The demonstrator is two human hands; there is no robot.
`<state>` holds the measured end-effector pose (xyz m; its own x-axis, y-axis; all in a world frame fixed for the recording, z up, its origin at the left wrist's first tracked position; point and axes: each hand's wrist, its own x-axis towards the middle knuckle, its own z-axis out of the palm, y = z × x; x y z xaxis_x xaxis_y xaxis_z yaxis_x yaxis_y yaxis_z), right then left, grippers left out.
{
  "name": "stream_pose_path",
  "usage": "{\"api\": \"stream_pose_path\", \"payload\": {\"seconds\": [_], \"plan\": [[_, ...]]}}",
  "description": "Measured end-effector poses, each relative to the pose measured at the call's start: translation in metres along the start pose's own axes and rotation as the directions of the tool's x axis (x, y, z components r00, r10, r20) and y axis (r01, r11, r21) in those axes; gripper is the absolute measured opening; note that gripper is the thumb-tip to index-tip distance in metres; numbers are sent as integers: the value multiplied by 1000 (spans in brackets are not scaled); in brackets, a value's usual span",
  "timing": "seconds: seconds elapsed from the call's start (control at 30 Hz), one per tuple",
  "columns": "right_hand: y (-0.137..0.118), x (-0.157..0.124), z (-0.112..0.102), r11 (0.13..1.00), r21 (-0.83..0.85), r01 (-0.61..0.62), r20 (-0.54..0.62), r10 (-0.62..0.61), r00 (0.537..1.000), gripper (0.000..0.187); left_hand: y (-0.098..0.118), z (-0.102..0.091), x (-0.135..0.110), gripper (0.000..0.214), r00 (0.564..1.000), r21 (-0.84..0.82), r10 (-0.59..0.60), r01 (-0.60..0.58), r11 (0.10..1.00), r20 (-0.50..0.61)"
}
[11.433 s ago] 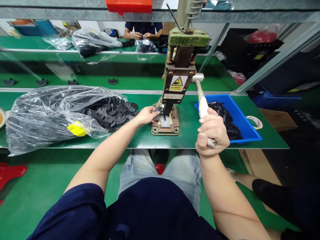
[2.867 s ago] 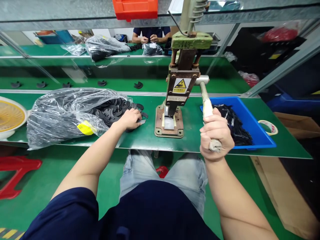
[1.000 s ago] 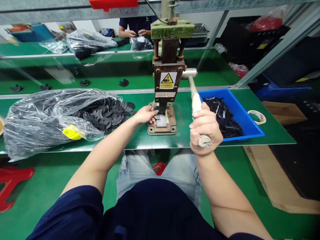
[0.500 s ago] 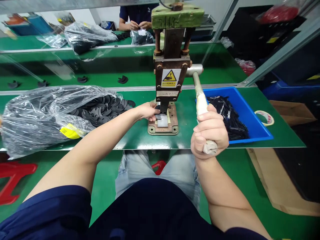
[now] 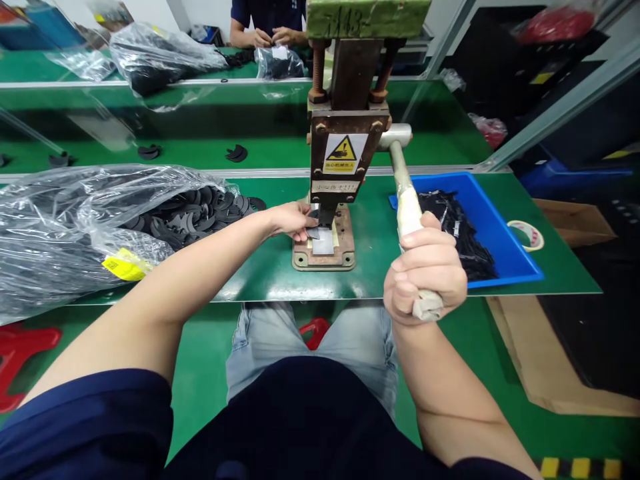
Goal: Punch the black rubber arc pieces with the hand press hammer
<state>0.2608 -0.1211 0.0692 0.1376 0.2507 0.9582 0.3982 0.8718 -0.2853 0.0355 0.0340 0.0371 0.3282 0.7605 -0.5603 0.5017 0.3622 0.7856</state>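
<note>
A hand press with a yellow warning sticker stands on the green bench before me. My right hand is wrapped round its lever, which has pale tape over the grip. At the press base, my left hand pinches a dark curved piece by the small light metal plate, under the ram. The piece is partly covered by my fingers. Left of that hand, similar black curved pieces spill from a clear plastic bag.
To the right sit a blue tray of thin black parts and a tape roll. Loose black pieces lie on the strip behind. Across the bench a co-worker's hands are over a small bag.
The view has shifted slightly, and the press head appears a little higher and larger. My right hand on the lever appears slightly lower and further right. My left hand stays at the press base.
</note>
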Motion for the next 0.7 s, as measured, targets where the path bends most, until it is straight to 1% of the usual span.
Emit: {"api": "stream_pose_path", "payload": {"seconds": [0.1, 0.17, 0.23, 0.27, 0.33, 0.4, 0.43, 0.47, 0.5, 0.53, 0.57, 0.6, 0.63, 0.67, 0.7], "plan": [[0, -1, 2, 1000, -14, 0, -16, 0, 1000, 30, 4, 3, -1, 22, 999, 10, -31, 31, 999, -35], [1, -1, 1, 1000, -21, -7, -11, 7, 1000, 30, 4, 9, -3, 24, 998, -3, -38, 38, 999, -52], [1, 0, -1, 1000, -14, -8, 12, 8, 1000, 29, 1, 19, -8, 25, 996, -20, -9, 7, 1000, -92], [1, 1, -3, 1000, -8, -5, 26, 6, 1000, 29, -2, 24, -12, 26, 993, -32, 24, -28, 999, -118], [0, 2, -5, 1000, -2, -8, 42, 8, 999, 26, -11, 35, -21, 28, 980, -53, 125, -135, 989, -153], [-1, 3, -6, 1000, 2, -19, 48, 19, 999, 22, -24, 38, -32, 26, 961, -55, 245, -254, 966, -130], [-2, 3, -7, 1000, 6, -23, 49, 23, 999, 20, -31, 35, -38, 23, 948, -34, 303, -308, 951, -102], [-2, 3, -6, 999, 12, -30, 47, 29, 998, 19, -39, 27, -43, 20, 930, 17, 357, -357, 934, -86], [-3, 3, -6, 999, 20, -34, 44, 33, 998, 19, -46, 15, -46, 19, 911, 107, 400, -390, 915, -97], [-3, 3, -5, 999, 27, -36, 38, 35, 999, 19, -53, -1, -49, 19, 892, 230, 432, -396, 889, -134], [-3, 3, -4, 999, 32, -35, 30, 34, 999, 20, -60, -21, -49, 19, 865, 384, 459, -361, 850, -201], [-2, 3, -4, 999, 35, -34, 21, 33, 999, 20, -65, -42, -48, 20, 831, 532, 472, -269, 803, -293], [-2, 3, -3, 999, 36, -33, 15, 32, 999, 21, -70, -63, -46, 23, 801, 633, 477, -164, 757, -363], [-2, 2, -2, 999, 35, -31, 13, 31, 999, 22, -74, -83, -42, 26, 788, 699, 475, -83, 711, -390], [-1, 2, -2, 999, 31, -31, 13, 31, 999, 22, -78, -100, -37, 29, 800, 750, 467, -31, 661, -378]]}}
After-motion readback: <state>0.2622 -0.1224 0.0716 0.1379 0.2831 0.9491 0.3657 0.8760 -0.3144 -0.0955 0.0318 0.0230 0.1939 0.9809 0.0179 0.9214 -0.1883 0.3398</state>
